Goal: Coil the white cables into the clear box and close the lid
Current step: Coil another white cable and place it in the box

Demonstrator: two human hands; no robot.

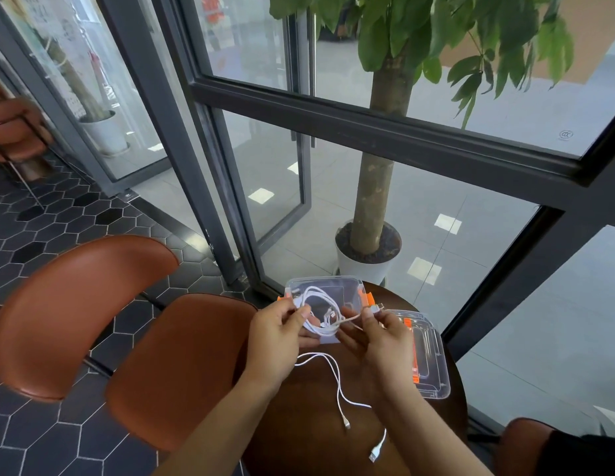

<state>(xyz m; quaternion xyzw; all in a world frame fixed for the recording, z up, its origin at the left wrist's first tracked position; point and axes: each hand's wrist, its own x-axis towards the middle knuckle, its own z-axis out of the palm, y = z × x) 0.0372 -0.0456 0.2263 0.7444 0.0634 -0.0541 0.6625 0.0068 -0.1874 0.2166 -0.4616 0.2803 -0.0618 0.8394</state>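
A clear box point(347, 286) with orange latches sits open at the far side of a small round brown table point(309, 431). Its clear lid point(433, 365) lies beside it on the right. My left hand point(277, 333) grips a looped white cable point(320, 316) just in front of the box. My right hand point(380, 333) pinches the same cable near its plug end. A second white cable point(337, 383) lies loose on the table between my forearms, its plugs near the front edge.
Two brown chairs point(76, 304) stand to the left of the table. A potted tree point(371, 242) and a dark-framed glass wall point(402, 128) are right behind the table. Another brown seat point(522, 444) shows at the lower right.
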